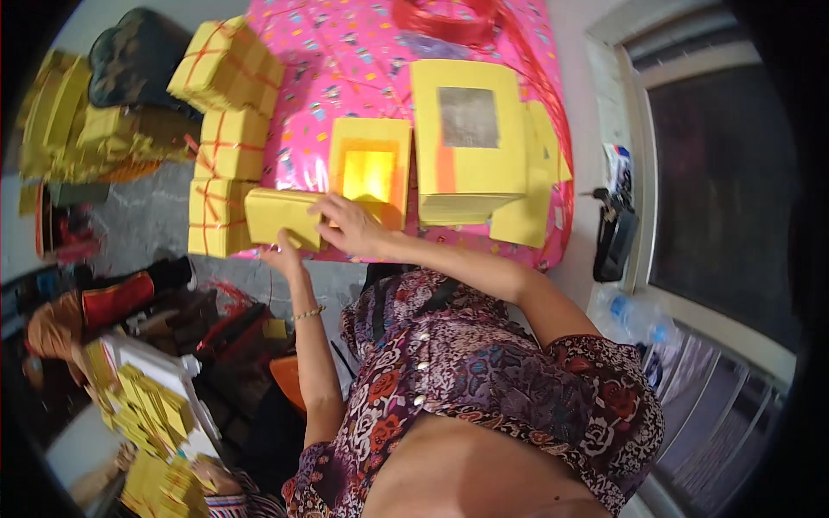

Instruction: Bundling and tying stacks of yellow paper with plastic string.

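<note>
A stack of yellow paper [281,217] stands on its long edge near the front of the table. My left hand [281,256] grips it from the near side, thumb against its face. My right hand [352,228] has its bent fingers on the stack's right end. Just behind my right hand lies a flat pile of yellow paper with an orange and gold square [370,175]. To its right is a taller pile of yellow sheets with a silver square [468,116]. Yellow bundles tied with red string [216,203] line the table's left side.
The table has a pink patterned cover [345,52]. Red plastic ribbon [449,26] lies at its far edge. A dark chair back [142,59] and heaps of yellow paper stand left. At lower left, another person's hands [211,475] are at more yellow paper. A plastic bottle [635,315] is right.
</note>
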Demonstrator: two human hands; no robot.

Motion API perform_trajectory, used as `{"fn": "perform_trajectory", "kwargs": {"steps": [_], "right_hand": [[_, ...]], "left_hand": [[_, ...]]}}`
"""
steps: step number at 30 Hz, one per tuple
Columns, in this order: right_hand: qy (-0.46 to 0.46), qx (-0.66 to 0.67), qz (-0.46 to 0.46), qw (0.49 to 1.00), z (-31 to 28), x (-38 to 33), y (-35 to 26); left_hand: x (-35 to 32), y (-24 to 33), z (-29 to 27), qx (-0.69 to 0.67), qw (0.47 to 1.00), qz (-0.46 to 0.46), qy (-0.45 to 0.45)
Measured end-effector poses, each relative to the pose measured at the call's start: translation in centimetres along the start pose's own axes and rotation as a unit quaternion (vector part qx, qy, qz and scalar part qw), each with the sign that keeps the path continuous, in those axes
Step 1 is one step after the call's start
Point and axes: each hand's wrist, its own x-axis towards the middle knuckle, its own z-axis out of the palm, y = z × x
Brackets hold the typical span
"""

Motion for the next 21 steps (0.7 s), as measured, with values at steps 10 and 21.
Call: {"fn": "perform_trajectory", "kwargs": {"steps": [10,21], "right_hand": [[0.445,-0.028,0.21,0.87,-13.1,-21.8,1.0],[0.31,0.211,0.472,0.798,-23.6,-26.1,11.7]], "left_hand": [[-4.3,6.7,1.4,0.048,0.984,-0.174,0.001],[-7.2,8.3,2.4,0.161,0.977,-0.133,0.039]]}}
